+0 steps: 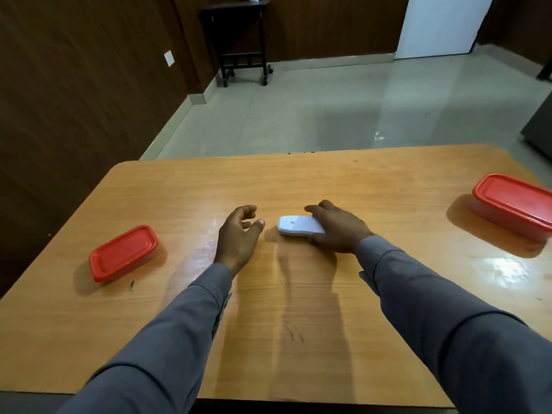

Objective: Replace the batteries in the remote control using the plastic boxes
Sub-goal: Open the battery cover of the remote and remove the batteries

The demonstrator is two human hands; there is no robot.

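Note:
A white remote control (295,226) lies back-side up in the middle of the wooden table (328,180). My right hand (339,227) is wrapped over its right end, gripping it against the table. Just left of the remote, my left hand (239,234) hovers with fingers loosely curled and apart, holding nothing. A plastic box with a red lid (123,253) sits shut at the table's left. A second red-lidded plastic box (515,204) sits shut at the far right edge. No batteries are visible.
Grey sleeves cover both forearms. Beyond the table's far edge lies a pale tiled floor with a dark wheeled stand (239,40) by the wood-panelled wall. A dark object (540,127) stands at the right.

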